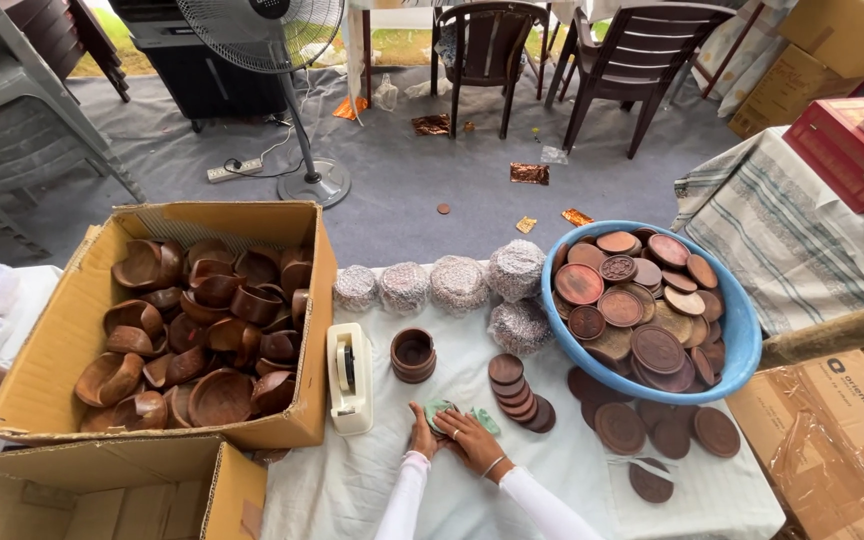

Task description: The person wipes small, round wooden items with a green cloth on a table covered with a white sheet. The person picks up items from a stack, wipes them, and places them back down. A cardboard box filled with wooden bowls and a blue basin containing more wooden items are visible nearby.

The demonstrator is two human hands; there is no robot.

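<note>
My left hand and my right hand meet on the white tablecloth, both pressing on a small pale green cloth. Just beyond the hands stands a short stack of brown wooden bowls. A leaning pile of round brown wooden lids lies right of the hands. A cream tape dispenser sits to the left.
An open cardboard box at left holds several wooden bowls. A blue basin at right is full of round lids, with more loose lids on the table. Wrapped bundles line the far edge. A fan and chairs stand beyond.
</note>
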